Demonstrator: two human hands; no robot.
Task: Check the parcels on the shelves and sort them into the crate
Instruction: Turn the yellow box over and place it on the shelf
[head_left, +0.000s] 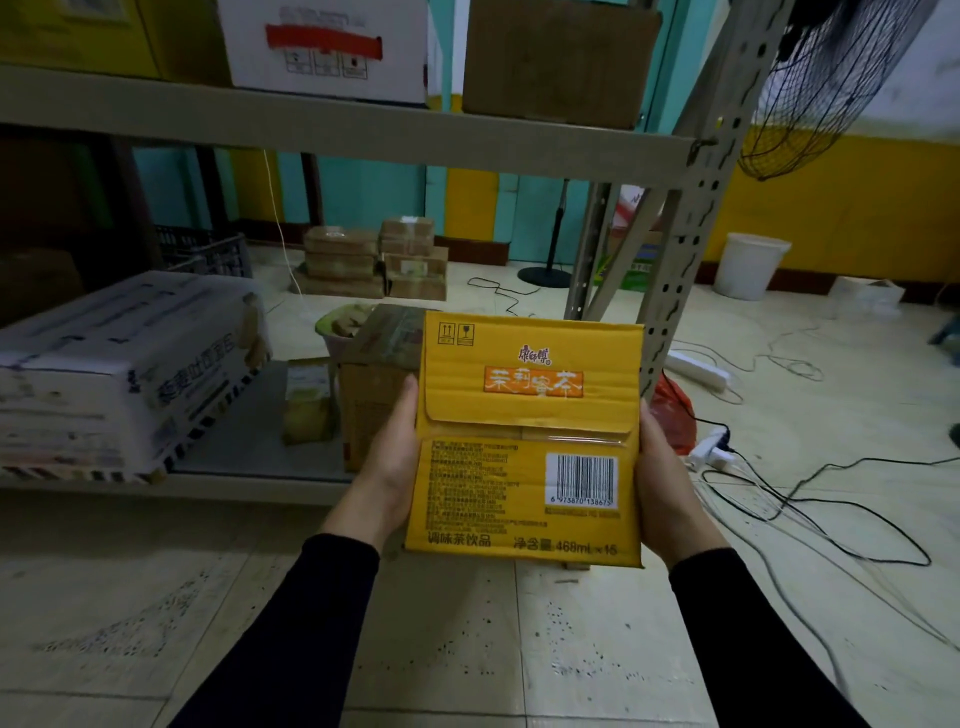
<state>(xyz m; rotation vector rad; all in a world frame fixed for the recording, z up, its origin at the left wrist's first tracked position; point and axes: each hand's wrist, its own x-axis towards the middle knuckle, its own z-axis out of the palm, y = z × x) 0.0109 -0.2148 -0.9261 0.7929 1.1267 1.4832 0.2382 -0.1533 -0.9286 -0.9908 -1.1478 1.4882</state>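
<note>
I hold a yellow cardboard parcel (524, 441) with orange lettering and a barcode label up in front of me, in front of the lower shelf. My left hand (387, 467) grips its left edge, thumb on the front face. My right hand (667, 483) grips its right edge. On the lower shelf (249, 457) lie a large white carton (124, 364), a small yellow-green parcel (307, 402) and a brown box (371, 379). A dark plastic crate (208, 252) stands behind the shelf at the left.
The upper shelf (311, 122) carries a white box (327, 47) and a brown box (558, 60). Stacked brown parcels (376, 260) sit on the floor behind. Cables (810, 499) and a power strip (711, 449) lie at the right, near a white bucket (748, 265) and fan stand (545, 273).
</note>
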